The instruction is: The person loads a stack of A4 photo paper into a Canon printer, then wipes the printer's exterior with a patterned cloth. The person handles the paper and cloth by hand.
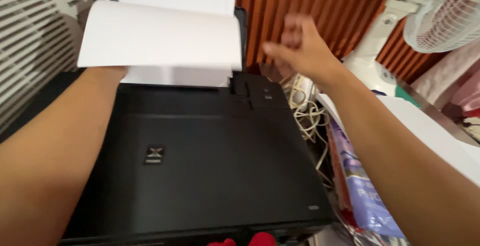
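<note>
The right hand [300,46] is seen raised above the rear right corner of a black printer [200,161], its fingers loosely curled and blurred, with nothing held. The left hand is hidden behind a curved stack of white paper [160,38], so its grip cannot be told; only the forearm is shown reaching under the sheets. The paper is stood in the printer's rear feed tray, its top edge bent forward. A tangle of white cables [305,108] is seen just beside the printer's right side, with a blue-and-white plastic packet [367,201] lying nearer. A white fan [442,18] is placed at upper right, before slatted wooden panelling.
</note>
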